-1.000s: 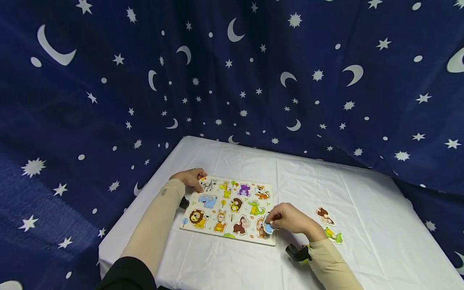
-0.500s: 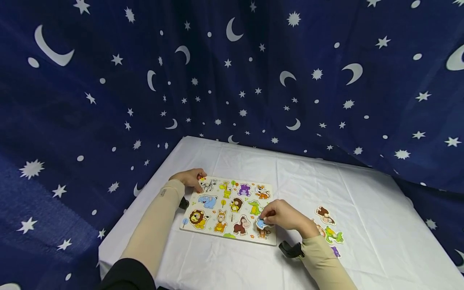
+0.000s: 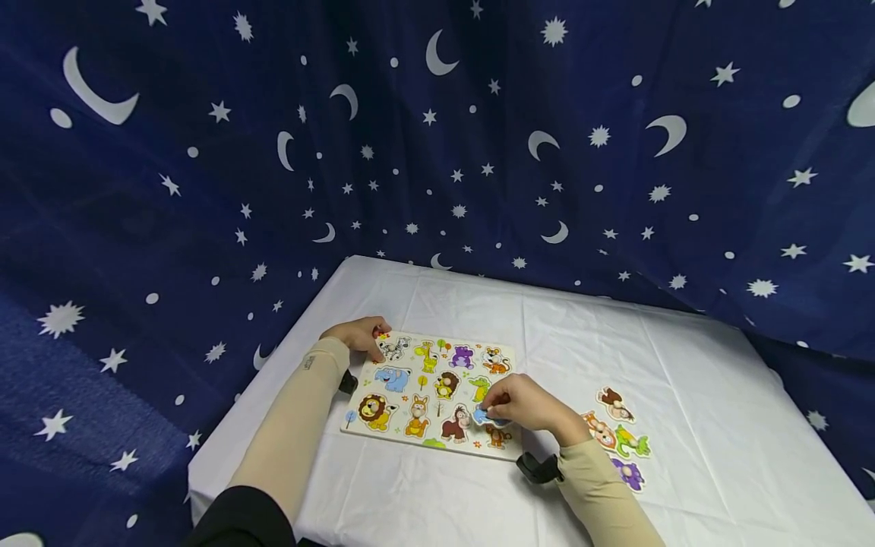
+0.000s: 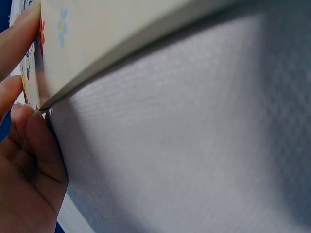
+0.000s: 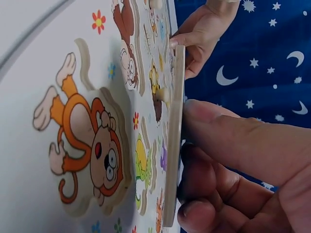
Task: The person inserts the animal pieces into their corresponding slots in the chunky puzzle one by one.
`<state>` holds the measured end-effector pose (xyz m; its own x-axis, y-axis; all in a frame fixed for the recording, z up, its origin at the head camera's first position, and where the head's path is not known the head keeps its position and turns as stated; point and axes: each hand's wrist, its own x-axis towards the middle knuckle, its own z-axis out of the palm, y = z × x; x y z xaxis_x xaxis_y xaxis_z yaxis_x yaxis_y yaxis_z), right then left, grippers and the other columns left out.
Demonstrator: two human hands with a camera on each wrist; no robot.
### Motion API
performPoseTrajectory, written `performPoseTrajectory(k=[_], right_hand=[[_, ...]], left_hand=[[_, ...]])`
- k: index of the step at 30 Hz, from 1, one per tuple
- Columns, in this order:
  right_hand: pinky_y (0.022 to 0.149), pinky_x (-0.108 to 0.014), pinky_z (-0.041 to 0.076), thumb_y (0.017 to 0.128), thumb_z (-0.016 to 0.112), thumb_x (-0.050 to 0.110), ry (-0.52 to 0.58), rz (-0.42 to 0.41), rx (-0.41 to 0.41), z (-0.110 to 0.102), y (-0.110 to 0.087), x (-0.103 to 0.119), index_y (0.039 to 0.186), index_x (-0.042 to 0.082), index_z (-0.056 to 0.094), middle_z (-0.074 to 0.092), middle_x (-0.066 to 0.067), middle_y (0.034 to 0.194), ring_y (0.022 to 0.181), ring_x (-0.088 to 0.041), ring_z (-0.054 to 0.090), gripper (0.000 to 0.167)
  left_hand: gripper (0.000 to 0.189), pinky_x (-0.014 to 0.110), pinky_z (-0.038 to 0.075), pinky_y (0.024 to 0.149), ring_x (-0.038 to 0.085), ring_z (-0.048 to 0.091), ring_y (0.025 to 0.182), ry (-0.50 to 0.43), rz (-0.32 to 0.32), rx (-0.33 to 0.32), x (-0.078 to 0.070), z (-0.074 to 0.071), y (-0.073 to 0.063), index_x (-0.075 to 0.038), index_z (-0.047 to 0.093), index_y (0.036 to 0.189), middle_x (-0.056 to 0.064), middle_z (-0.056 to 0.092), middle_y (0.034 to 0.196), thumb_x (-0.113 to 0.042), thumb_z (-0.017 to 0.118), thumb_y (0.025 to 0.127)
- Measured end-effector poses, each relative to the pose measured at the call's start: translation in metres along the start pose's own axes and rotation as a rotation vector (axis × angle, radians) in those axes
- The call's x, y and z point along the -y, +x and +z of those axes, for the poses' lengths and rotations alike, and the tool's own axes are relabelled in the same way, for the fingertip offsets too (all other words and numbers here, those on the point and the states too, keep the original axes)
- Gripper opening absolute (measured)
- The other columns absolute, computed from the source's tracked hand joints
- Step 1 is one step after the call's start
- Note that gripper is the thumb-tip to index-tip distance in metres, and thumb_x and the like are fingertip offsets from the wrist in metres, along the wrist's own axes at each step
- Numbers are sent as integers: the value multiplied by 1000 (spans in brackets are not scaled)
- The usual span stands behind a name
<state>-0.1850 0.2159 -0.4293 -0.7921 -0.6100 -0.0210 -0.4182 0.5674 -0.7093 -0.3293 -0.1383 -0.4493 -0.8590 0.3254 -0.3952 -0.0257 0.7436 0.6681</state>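
Note:
A wooden peg puzzle board (image 3: 410,387) with animal pictures lies on the table. At its far left corner my left hand (image 3: 358,336) grips it; in the left wrist view, fingertips (image 4: 29,17) press on its face and others (image 4: 43,131) sit at the edge. My right hand (image 3: 529,406) pinches a blue puzzle piece (image 3: 484,416) by its back, over the board's near right part. Seen edge-on in the right wrist view, the piece (image 5: 175,141) stands just off the board, past the recess with the printed monkey (image 5: 90,141). Its picture is hidden there.
Loose puzzle pieces lie right of the board: a brown ape (image 3: 615,404), an orange-and-white animal (image 3: 598,431), a green crocodile (image 3: 632,441) and a purple animal (image 3: 629,475). A white cloth (image 3: 465,304) covers the table; a dark blue starry curtain (image 3: 437,152) hangs behind.
My right hand has moved left with the blue piece, from the board's right edge to further in over it. More loose pieces show beside the forearm. The left hand stays put.

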Motion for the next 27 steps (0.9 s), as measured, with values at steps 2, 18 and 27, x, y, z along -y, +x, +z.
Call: performPoseTrajectory(k=[2,18,27], right_hand=[[65,-20,49,87,71,0,-5,-2,-8,1,1,0,87,4,78,75,-1,83,70,1,57,8],[66,-20,48,87,73,6,-33,-25,-39,14,15,-3,87,8,79,74,3,80,70,2,55,6],[66,-21,49,87,73,5,-29,-39,-63,16,26,3,85,6,79,75,1,79,68,1,57,6]], left_hand=[[65,37,37,102,23,48,107,-1,-1,1,-1,0,-1,-6,55,131,9,52,114,-1,85,74],[65,35,36,100,22,45,106,-4,-19,-2,-6,-2,-8,-6,54,133,7,48,110,0,84,75],[62,35,38,100,22,48,106,-20,-9,-2,-6,1,-9,-6,55,130,9,51,112,2,83,75]])
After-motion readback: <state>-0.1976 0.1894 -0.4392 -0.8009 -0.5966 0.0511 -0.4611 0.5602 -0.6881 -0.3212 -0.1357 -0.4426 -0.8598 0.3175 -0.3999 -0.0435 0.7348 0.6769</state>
